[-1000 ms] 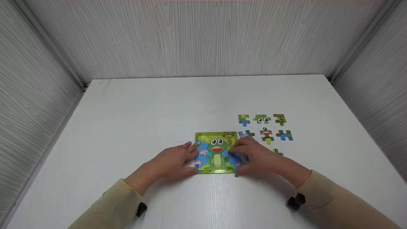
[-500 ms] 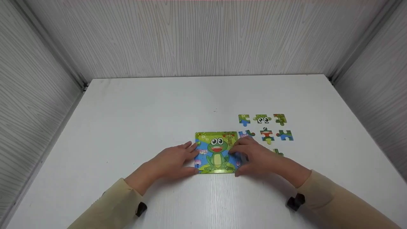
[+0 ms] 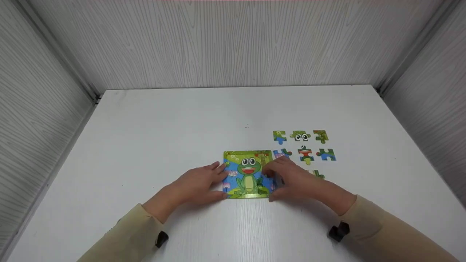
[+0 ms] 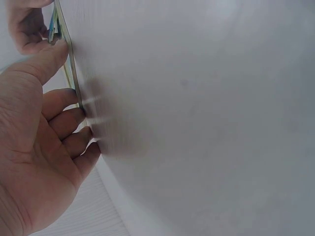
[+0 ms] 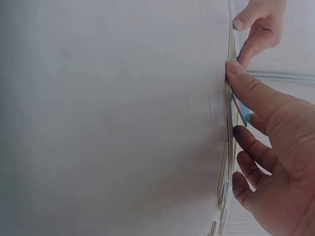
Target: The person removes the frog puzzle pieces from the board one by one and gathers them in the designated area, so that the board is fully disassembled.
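Note:
A square frog puzzle tray (image 3: 249, 176) with a green rim lies on the table. My left hand (image 3: 200, 183) steadies its left side, thumb at the near corner and fingers along the edge; the left wrist view shows these fingertips (image 4: 74, 115) at the rim. At the tray's right side, my right hand (image 3: 291, 178) bends its fingers over a puzzle piece (image 5: 241, 109). In the right wrist view that piece stands tilted up from the tray near the index finger, while the thumb presses the tray's near edge. From above, this hand mostly hides the piece.
Loose puzzle pieces lie in rows right of the tray, among them one with eyes (image 3: 301, 137), one with a red mouth (image 3: 305, 154) and a blue-green one (image 3: 326, 154). Some are partly hidden by the right hand and forearm. Pale panels (image 3: 233, 43) wall the white table (image 3: 174, 120).
The right index finger has drawn up slightly and bent more. A dark green patch now shows beside the frog's right-hand leg. The left hand and loose pieces stay in place.

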`<state>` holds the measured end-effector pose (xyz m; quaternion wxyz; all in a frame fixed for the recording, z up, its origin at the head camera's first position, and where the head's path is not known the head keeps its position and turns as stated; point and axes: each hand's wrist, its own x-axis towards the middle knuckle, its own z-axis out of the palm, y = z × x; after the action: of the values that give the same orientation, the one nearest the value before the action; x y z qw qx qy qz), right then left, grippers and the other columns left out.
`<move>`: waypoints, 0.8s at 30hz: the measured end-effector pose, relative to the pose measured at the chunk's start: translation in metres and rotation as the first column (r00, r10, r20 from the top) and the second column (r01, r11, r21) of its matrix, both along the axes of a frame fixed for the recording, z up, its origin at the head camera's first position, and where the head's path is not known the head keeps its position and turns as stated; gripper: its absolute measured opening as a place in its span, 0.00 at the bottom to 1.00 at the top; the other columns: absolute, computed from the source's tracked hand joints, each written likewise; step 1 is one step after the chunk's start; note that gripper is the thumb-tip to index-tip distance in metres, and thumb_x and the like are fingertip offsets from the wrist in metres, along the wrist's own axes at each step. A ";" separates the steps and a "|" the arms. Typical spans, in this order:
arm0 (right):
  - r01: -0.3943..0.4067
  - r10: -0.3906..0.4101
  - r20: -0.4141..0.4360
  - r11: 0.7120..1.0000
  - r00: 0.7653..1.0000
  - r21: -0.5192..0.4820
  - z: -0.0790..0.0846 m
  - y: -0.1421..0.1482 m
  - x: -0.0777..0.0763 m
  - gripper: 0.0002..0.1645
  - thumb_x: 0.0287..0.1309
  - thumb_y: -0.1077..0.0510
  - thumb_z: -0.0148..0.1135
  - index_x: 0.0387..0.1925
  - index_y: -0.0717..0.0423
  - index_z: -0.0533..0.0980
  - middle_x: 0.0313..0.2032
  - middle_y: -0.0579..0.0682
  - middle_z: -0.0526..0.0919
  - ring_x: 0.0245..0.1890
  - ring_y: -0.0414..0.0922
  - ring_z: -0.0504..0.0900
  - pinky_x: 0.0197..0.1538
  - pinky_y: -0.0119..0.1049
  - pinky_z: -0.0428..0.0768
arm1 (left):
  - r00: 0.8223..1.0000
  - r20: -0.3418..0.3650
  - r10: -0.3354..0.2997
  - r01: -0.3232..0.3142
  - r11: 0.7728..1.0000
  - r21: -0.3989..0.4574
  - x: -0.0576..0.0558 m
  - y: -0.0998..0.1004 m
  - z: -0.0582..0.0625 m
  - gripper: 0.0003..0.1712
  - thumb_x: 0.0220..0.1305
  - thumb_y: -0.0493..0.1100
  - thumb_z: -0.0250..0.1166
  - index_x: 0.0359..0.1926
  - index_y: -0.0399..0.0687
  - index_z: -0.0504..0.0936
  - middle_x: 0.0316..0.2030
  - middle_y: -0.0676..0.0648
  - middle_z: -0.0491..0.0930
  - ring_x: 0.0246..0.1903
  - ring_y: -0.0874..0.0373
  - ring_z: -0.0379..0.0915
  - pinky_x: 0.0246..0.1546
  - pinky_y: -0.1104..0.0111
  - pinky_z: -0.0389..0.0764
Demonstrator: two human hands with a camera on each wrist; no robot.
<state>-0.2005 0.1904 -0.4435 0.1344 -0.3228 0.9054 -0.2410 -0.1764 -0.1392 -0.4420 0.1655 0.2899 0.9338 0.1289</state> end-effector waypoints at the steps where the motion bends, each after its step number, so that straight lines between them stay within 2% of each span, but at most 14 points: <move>1: 0.010 -0.010 0.009 1.000 1.000 -0.002 0.000 0.000 0.000 0.40 0.46 0.47 0.88 0.60 0.45 0.78 0.49 0.37 0.77 0.54 0.41 0.71 0.59 0.44 0.78 | 1.000 0.000 0.002 -0.002 1.000 -0.001 0.000 0.000 0.000 0.43 0.73 0.63 0.64 0.81 0.51 0.66 0.81 0.47 0.59 0.82 0.48 0.50 0.76 0.49 0.64; 7: 0.032 -0.031 0.029 0.999 0.999 -0.012 0.002 -0.002 0.002 0.40 0.46 0.48 0.88 0.61 0.46 0.79 0.47 0.37 0.79 0.50 0.42 0.73 0.55 0.45 0.79 | 1.000 0.010 0.013 -0.013 1.000 -0.009 0.000 0.001 0.001 0.44 0.73 0.64 0.64 0.81 0.52 0.65 0.81 0.48 0.58 0.82 0.50 0.49 0.76 0.50 0.63; 14: 0.033 -0.032 0.011 0.999 0.999 -0.026 0.002 -0.001 0.002 0.39 0.46 0.45 0.89 0.57 0.46 0.79 0.44 0.38 0.81 0.47 0.42 0.73 0.52 0.44 0.79 | 1.000 0.017 0.015 -0.015 1.000 -0.013 0.000 0.001 0.002 0.44 0.73 0.63 0.64 0.82 0.53 0.64 0.82 0.49 0.58 0.82 0.49 0.49 0.77 0.49 0.62; 24: 0.068 -0.066 0.044 0.997 0.997 -0.038 0.005 -0.001 0.005 0.37 0.48 0.44 0.87 0.58 0.46 0.80 0.45 0.38 0.79 0.47 0.43 0.73 0.52 0.44 0.78 | 0.999 0.028 0.022 -0.022 1.000 -0.006 0.001 0.001 0.003 0.43 0.73 0.62 0.64 0.81 0.51 0.65 0.82 0.48 0.58 0.82 0.48 0.49 0.77 0.49 0.62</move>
<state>-0.1955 0.1897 -0.4381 0.1391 -0.2895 0.9077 -0.2699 -0.1755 -0.1378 -0.4389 0.1778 0.2772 0.9349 0.1323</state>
